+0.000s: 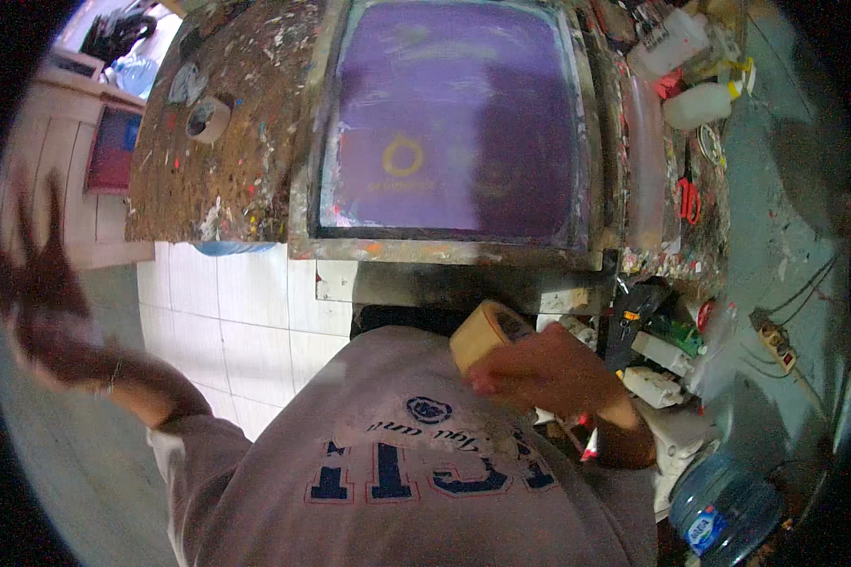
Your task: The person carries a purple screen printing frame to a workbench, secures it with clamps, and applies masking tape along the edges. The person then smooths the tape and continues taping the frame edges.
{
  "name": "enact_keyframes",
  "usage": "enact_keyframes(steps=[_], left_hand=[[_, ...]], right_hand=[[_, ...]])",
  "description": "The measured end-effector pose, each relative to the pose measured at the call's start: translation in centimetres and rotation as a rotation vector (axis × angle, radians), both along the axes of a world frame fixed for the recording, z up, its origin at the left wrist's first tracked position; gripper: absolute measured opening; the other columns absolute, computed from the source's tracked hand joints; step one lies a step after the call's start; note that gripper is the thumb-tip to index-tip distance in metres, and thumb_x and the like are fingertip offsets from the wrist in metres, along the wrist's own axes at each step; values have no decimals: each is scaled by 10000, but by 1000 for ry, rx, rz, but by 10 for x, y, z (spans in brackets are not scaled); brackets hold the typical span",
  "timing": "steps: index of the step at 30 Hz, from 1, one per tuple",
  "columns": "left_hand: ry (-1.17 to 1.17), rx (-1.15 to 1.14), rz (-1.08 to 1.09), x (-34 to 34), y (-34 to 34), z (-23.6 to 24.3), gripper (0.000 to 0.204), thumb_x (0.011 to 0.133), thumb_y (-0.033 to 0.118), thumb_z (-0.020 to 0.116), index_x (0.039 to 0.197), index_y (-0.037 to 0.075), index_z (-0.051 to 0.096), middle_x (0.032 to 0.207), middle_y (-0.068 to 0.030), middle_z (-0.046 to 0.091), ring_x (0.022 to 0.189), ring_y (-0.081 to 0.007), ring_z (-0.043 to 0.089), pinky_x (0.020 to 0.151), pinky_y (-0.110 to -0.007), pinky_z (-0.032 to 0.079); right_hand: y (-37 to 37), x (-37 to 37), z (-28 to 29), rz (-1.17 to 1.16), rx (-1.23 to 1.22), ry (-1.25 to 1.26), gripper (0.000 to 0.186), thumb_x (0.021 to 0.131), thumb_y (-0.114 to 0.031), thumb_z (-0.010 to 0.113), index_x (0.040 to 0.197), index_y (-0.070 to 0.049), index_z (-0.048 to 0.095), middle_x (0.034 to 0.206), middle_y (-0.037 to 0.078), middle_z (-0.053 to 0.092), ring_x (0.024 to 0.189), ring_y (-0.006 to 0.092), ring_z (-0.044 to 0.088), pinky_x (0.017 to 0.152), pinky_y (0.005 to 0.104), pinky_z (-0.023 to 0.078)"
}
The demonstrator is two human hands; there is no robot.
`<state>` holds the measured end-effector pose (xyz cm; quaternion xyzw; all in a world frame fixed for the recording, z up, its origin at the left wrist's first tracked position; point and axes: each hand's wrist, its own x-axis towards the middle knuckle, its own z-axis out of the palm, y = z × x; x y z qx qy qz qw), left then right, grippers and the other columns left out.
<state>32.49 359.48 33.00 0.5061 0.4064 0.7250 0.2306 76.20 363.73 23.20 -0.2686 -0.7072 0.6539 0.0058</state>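
In my right hand (548, 369) is a wide roll of tan tape (482, 338), held in front of my shirt near the bench's front edge. The fingers close round the roll's lower side. Far out to the left, my left hand (43, 283) is raised away from the bench, fingers spread, smeared by motion and with nothing seen in it. Ahead of me a screen printing frame (449, 248) lies flat on the bench. Its purple mesh (444, 104) bears a faint yellowish ring design, and pale tape or residue lines the inner edges.
Left of the frame, a second tape roll (208, 120) sits on the paint-spattered wooden bench (255, 180). Red-handled scissors (689, 198) and plastic bottles (704, 106) are on the right. A large water bottle (728, 506) and a power strip (777, 346) are at lower right.
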Motion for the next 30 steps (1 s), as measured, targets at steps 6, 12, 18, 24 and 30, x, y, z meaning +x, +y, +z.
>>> enact_keyframes(steps=[6,12,18,24,30], left_hand=[[-505,460,-255,-48,-85,34,323,943,343,495,1125,78,518,1205,-152,519,1263,-347,423,1105,-570,192],[-600,561,-333,-28,-90,29,170,900,290,592,875,133,649,1005,-49,653,1163,-291,513,1085,-584,153],[-820,525,-594,5,-68,31,192,867,258,659,715,168,735,876,26,741,1097,-253,573,1082,-580,106],[-691,525,-363,-13,-75,21,112,845,210,680,758,163,731,905,22,740,1114,-260,557,1095,-569,102],[-837,333,-647,11,-26,4,68,850,56,656,791,90,662,958,-30,638,993,-244,517,1070,-532,255]], right_hand=[[-12,-2,92,-21,684,135,216,868,-300,670,1006,-144,723,876,89,704,808,193,688,667,303,480],[-34,14,115,-71,947,94,148,843,-269,675,958,-196,734,792,101,682,706,198,683,541,290,450],[-36,11,138,-77,928,-21,115,824,-247,677,917,-241,744,725,110,666,627,204,683,436,280,429],[-27,28,125,2,855,-39,128,817,-205,713,942,-206,739,725,92,642,631,193,645,482,304,453],[0,103,23,-837,792,-314,180,923,-133,609,1054,-56,706,882,87,696,762,147,633,696,275,489]])
